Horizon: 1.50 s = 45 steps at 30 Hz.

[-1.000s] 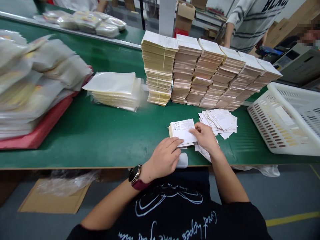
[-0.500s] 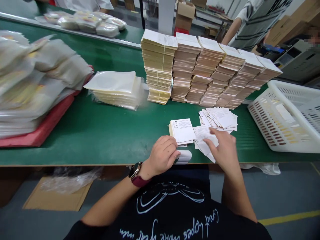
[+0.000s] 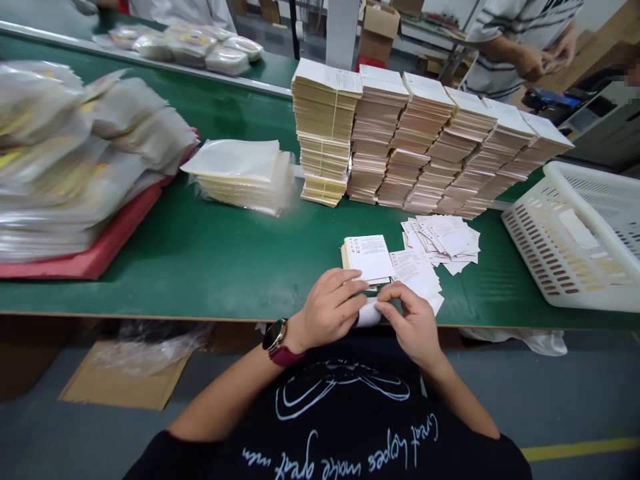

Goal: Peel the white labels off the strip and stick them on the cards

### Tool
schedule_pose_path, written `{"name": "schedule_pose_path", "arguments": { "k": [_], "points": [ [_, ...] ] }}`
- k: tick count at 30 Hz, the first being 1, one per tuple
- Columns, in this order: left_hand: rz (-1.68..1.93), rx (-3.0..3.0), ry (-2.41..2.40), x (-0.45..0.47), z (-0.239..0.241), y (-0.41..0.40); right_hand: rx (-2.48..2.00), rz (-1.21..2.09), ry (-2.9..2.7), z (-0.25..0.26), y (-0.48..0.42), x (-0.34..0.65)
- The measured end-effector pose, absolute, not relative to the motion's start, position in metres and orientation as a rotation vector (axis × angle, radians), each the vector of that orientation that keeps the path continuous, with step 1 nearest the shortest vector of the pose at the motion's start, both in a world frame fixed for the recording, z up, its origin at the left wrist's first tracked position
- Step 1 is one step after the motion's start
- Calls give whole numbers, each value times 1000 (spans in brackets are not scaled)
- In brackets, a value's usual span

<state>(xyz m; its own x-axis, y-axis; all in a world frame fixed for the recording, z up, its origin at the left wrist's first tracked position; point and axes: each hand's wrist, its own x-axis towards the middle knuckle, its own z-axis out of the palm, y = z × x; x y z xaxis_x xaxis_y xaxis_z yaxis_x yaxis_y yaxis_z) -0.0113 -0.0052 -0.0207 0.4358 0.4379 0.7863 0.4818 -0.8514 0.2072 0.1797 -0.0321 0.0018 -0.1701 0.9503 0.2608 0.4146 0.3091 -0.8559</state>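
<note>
My left hand (image 3: 334,305) is curled around a white, curved strip or roll (image 3: 369,313) at the table's front edge; its kind is unclear. At the strip's right end, the thumb and index finger of my right hand (image 3: 410,320) are pinched together. Whatever they hold is too small to make out. Just beyond my left fingertips sits a neat stack of printed white cards (image 3: 370,257). Loose cards (image 3: 417,273) lie fanned out beyond my right hand, and a messy pile of cards (image 3: 445,239) is behind them.
Tall stacks of cards (image 3: 400,133) stand along the back of the green table (image 3: 250,267). A bundle of clear bags (image 3: 240,173) lies left of them. Filled bags (image 3: 75,167) rest on red material at left. A white basket (image 3: 575,240) is at right. A co-worker (image 3: 520,53) stands behind.
My right hand has moved left, from the fanned cards to the white strip beside my left hand, and its fingers have closed to a pinch. The co-worker's hands have come into view.
</note>
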Motion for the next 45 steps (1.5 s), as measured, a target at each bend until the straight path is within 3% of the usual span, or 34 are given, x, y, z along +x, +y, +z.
{"name": "schedule_pose_path", "arguments": {
  "k": [5, 10, 16, 26, 30, 37, 42, 45],
  "points": [
    [-1476, -2720, -956, -10, -21, -4, -1076, 176, -1879, 8, -32, 182],
    [-1458, -2710, -1005, -9, -20, -3, -1162, 575, -1516, 28, 4, 199],
    [-1323, -2764, -971, -8, -20, -1, -1385, 972, -1562, 24, 56, 193],
    [-1282, -2777, -993, -8, -20, -2, -1444, 981, -1618, 8, 59, 184],
    [-1216, -2770, -1008, -7, -20, -1, -1486, 776, -1799, 7, 58, 182],
    [-1132, -2777, -1006, -5, -20, 1, -1886, -15, -2181, 22, 49, 179],
    [-1167, -2749, -984, -6, -20, 2, -1821, 610, -1968, 20, 54, 188],
    [-1344, -2723, -935, -9, -21, -1, -1634, 783, -1734, 14, 55, 193]
  ]
}}
